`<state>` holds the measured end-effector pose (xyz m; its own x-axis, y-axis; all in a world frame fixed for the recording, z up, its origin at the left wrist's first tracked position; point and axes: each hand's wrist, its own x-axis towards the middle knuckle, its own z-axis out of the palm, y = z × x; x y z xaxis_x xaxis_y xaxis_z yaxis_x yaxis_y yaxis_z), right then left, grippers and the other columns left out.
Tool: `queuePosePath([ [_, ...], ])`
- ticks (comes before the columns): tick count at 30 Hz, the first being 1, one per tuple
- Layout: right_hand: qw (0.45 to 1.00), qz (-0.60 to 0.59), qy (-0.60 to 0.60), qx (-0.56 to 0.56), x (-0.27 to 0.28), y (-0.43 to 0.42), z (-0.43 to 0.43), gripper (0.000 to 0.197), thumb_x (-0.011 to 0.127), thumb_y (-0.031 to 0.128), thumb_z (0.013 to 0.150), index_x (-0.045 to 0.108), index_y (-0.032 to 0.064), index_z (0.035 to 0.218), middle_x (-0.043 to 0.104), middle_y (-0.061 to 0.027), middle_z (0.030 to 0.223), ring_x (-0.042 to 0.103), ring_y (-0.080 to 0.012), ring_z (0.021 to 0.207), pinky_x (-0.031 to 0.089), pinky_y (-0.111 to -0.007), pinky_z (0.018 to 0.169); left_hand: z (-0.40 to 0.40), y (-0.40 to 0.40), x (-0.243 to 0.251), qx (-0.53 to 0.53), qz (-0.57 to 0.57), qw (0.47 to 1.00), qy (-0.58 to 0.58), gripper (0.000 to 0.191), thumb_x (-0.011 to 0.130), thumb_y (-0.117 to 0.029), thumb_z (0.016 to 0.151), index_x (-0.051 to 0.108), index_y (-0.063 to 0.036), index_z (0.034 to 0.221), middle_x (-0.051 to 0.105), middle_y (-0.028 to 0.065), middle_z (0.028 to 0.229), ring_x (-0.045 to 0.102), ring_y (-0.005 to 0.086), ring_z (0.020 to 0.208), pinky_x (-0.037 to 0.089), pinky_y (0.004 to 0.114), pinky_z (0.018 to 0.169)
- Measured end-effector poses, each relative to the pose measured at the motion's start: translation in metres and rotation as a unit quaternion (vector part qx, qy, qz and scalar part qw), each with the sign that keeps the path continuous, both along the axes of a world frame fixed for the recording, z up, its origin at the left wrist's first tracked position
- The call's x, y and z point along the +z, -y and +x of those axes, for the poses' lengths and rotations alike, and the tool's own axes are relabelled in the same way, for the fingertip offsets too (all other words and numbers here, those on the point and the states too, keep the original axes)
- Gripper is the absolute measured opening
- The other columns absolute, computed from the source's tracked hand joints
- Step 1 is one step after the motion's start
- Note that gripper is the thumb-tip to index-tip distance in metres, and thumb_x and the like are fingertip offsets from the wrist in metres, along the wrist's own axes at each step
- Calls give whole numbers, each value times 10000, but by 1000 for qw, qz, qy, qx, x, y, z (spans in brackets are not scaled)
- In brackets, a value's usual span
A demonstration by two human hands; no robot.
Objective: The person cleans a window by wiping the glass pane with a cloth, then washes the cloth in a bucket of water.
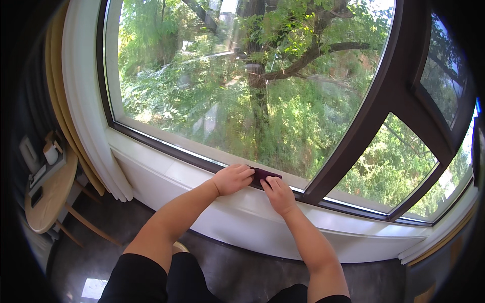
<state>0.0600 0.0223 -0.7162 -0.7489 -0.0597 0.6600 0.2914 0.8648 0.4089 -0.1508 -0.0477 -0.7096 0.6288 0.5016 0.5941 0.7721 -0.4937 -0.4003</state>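
Both arms reach forward to the bottom of a large window. Between my hands is a small dark purple flat piece [267, 174], perhaps folded cloth or paper; the picture does not settle which. My left hand [233, 178] pinches its left end with curled fingers. The fingers of my right hand [279, 194] grip its right part from below. The piece sits just in front of the lower dark window frame [178, 157], above the white window sill [242, 200]. Whether it touches the frame cannot be made out. My fingers hide parts of its edges.
A thick dark mullion [352, 151] rises to the right, beside smaller panes. White and mustard curtains [85, 113] hang at the left. A round-ended wooden table [53, 204] there bears a phone [36, 197] and a white jug [50, 153]. Dark floor [235, 272] lies below.
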Motion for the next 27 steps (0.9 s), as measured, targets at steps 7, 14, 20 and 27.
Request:
queuePosePath([
  [7,1000,0,11,22,22,-7,-10,259,559,94,710,588,32,961,493,-70,918,521,-203,846,466,-296,711,-13,-2,16,-19,47,998,-47,146,546,-144,707,577,-61,823,554,86,1017,533,214,917,457,326,803],
  [14,999,-19,-7,39,84,-1,-40,257,567,95,712,589,30,959,494,-66,930,519,-191,846,464,-293,705,-35,12,81,16,71,997,-41,157,572,-117,702,600,-61,846,569,90,1037,545,209,942,457,329,798],
  [20,997,7,-26,67,200,0,-66,245,567,97,716,590,24,949,503,-66,928,520,-179,824,449,-286,672,-54,24,199,58,94,993,-45,103,573,-146,709,574,-81,789,561,81,1026,535,212,953,437,332,813],
  [27,997,46,-28,57,346,9,-75,236,564,109,723,602,49,948,516,-57,929,525,-170,815,415,-291,653,-70,30,346,53,115,990,-69,99,606,-131,721,598,-73,801,568,87,1042,544,220,945,451,336,793],
])
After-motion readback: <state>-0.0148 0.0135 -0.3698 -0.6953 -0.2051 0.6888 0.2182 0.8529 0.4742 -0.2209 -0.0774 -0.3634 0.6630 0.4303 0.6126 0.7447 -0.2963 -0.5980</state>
